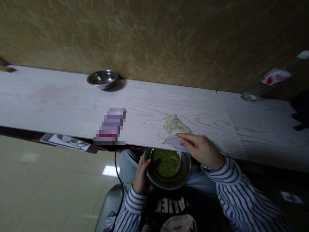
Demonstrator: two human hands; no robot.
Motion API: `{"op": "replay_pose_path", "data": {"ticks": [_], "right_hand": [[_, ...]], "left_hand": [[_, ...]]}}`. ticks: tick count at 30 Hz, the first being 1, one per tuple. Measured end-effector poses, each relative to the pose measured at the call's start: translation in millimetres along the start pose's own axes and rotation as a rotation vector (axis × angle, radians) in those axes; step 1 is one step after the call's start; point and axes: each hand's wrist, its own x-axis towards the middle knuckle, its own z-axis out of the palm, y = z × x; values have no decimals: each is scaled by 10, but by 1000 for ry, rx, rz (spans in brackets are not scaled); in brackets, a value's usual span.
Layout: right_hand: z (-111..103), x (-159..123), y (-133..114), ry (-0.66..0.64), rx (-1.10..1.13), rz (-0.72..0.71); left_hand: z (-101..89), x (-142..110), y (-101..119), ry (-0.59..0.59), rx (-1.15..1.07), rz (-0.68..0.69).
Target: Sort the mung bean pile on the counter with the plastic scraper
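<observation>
My left hand grips the left rim of a metal bowl, held over my lap just below the table edge. Inside it lie small green beans, which look like mung beans. My right hand pinches a thin, pale purple flat piece with a curved edge against the tabletop at that edge, above the bowl. I cannot tell what this piece is. Just beyond it is a small heap of white grains flecked with dark green bits. A few loose specks lie to its left.
Against the wall stands a second metal bowl. A blurred-out phone-like object with a black cable lies at the front edge. A clear plastic bottle and a dark object are at the right. Under the table is a drawer-like box.
</observation>
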Motion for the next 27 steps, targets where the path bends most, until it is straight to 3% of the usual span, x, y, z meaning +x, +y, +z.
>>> {"op": "replay_pose_path", "data": {"ticks": [27], "right_hand": [[-4,-112,-18,8,34,9]], "left_hand": [[-55,50,-61,16,-3,-11]]}}
